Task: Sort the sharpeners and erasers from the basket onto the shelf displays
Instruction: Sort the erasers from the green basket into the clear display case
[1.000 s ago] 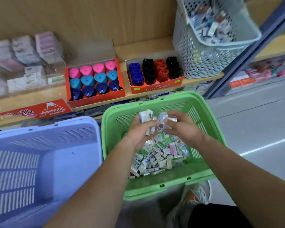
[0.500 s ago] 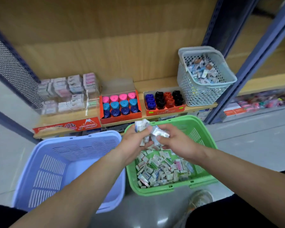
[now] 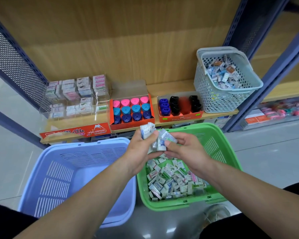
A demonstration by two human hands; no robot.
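Head view: above the green slotted plastic basket point(image 3: 212, 145), the left hand point(image 3: 139, 150) is curled round a bunch of small white wrapped erasers point(image 3: 160, 144). The right hand point(image 3: 186, 150), close against it, pinches the same bunch between thumb and fingers. A heap of loose erasers point(image 3: 171, 181) lies on that basket's floor. Just left of it stands a lilac plastic basket point(image 3: 86, 157). Behind it, the wooden shelf point(image 3: 171, 87) carries a clear display case of erasers point(image 3: 76, 97), an orange box of pink, teal and blue sharpeners point(image 3: 132, 109), an orange box of blue, black and red sharpeners point(image 3: 179, 106) and a grey perforated basket point(image 3: 214, 97).
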